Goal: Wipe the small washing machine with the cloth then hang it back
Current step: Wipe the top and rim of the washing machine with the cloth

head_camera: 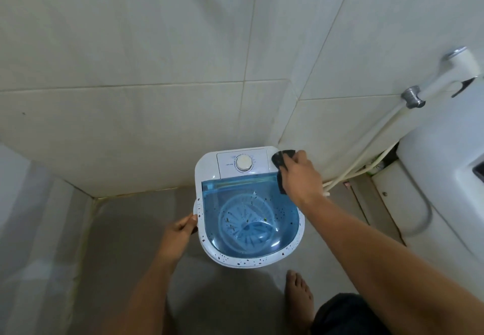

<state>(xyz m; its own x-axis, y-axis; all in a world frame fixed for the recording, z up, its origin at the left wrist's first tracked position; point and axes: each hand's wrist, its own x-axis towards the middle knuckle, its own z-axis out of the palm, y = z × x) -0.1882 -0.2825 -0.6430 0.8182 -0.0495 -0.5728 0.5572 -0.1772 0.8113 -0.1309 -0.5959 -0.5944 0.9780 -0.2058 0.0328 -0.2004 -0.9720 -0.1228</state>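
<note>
At the left, the left hand [180, 232] is gripping the near-left rim of the washer [209, 163], its fingers [189, 221] curling round the white edge and steadying the machine on the floor [136, 230], which is meeting the tiled wall [131, 59] in the far corner. The washer is sitting near that corner, its blue see-through lid [251, 216] closed and its white rim carrying dark specks along the near and side edges. At the far end of its top, the dial [244, 163] is standing on the white panel, with no cloth on it. To the right of the dial, the right hand [301, 174] is pressing the dark cloth [281, 160] against the far-right corner of the washer, its fingers clenching round the bunched fabric, part of which is hanging down by the lid's right edge. Further right, a spray hose [366, 148] is running down the wall beside a white toilet [445, 167], and a bare foot [300, 295] is standing on the floor just near the washer. The wiping step seems to be in hand and far from finished, since the specks are remaining. The next move probably calls for dragging the cloth along the rim and lid while the left hand is bracing; where the cloth hangs is not showing.
</note>
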